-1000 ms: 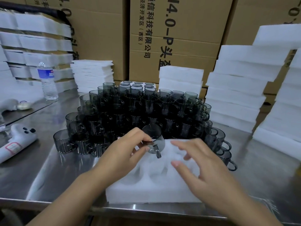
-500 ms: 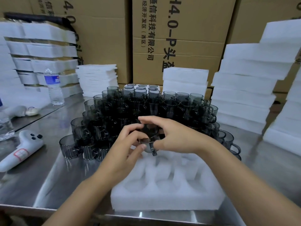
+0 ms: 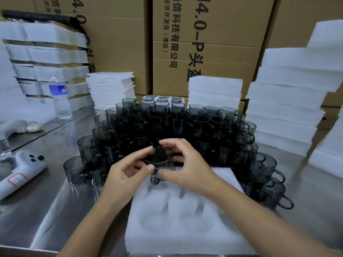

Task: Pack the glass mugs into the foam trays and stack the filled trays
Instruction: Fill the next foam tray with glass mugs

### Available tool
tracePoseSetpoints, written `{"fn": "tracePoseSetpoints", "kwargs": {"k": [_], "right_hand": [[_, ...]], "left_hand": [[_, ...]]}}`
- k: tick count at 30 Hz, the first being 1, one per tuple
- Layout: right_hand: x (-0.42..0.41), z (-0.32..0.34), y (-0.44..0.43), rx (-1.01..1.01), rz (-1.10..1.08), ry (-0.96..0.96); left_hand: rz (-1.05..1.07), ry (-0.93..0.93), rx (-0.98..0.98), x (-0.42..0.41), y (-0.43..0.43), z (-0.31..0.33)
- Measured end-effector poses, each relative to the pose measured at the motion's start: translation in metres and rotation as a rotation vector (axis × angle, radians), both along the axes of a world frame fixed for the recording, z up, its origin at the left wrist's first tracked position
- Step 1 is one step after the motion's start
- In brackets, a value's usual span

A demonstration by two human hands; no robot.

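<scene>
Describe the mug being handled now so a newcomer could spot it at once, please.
On the steel table, a pile of grey mugs stands behind a white foam tray. At the tray's far edge, the left hand and right hand hold one mug. Only this one is gripped, its handle pointing toward the viewer.

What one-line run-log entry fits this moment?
left hand: holds mug | right hand: holds mug | mug: at tray's far edge | tray: visible pockets empty
</scene>
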State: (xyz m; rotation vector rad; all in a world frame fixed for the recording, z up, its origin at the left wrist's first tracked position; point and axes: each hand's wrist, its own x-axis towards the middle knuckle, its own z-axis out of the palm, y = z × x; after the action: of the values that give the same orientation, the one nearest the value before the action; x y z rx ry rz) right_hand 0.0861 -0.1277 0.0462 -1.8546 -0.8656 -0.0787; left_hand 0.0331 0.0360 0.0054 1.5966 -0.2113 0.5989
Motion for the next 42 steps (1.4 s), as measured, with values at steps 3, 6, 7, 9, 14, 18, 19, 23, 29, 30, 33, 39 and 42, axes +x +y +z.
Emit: {"fn": "tracePoseSetpoints", "kwargs": {"k": [3, 6, 7, 9, 14, 18, 19, 23, 29, 30, 33, 39, 42], "right_hand": [[-0.004, -0.004, -0.002, -0.037, -0.014, -0.084], [-0.005, -0.006, -0.004, -0.096, -0.001, -0.142], [-0.005, -0.006, -0.004, -0.115, 0.006, -0.146], [-0.005, -0.006, -0.005, -0.137, 0.013, -0.154], [-0.006, -0.007, -0.003, -0.119, -0.019, -0.139], [-0.005, -0.008, -0.002, -0.136, -0.003, -0.128], [-0.005, -0.008, -0.002, -0.146, 0.011, -0.121], [-0.002, -0.008, -0.003, -0.217, 0.031, -0.084], [0.001, -0.009, -0.005, -0.257, 0.073, -0.034], [0.001, -0.009, -0.005, -0.251, 0.074, -0.026], [0.001, -0.007, -0.005, -0.202, 0.062, 0.008], [0.001, -0.01, -0.006, -0.238, 0.003, 0.008], [0.002, -0.01, -0.006, -0.236, -0.007, 0.025]], "left_hand": [[-0.049, -0.01, -0.053, -0.004, 0.001, -0.006], [-0.073, -0.027, -0.016, -0.009, 0.002, -0.012], [-0.071, -0.033, 0.011, -0.01, 0.003, -0.014], [-0.068, -0.049, 0.069, -0.013, 0.004, -0.017], [-0.051, -0.074, 0.175, -0.014, 0.006, -0.017], [-0.036, -0.081, 0.219, -0.012, 0.007, -0.018], [-0.028, -0.076, 0.205, -0.011, 0.007, -0.019], [0.04, -0.038, 0.209, -0.006, 0.009, -0.023], [0.088, -0.046, 0.282, -0.006, 0.011, -0.023], [0.093, -0.048, 0.29, -0.007, 0.01, -0.022], [0.11, -0.045, 0.291, -0.007, 0.009, -0.021], [0.18, -0.037, 0.252, -0.009, 0.009, -0.021], [0.196, -0.049, 0.241, -0.009, 0.007, -0.02]]}}
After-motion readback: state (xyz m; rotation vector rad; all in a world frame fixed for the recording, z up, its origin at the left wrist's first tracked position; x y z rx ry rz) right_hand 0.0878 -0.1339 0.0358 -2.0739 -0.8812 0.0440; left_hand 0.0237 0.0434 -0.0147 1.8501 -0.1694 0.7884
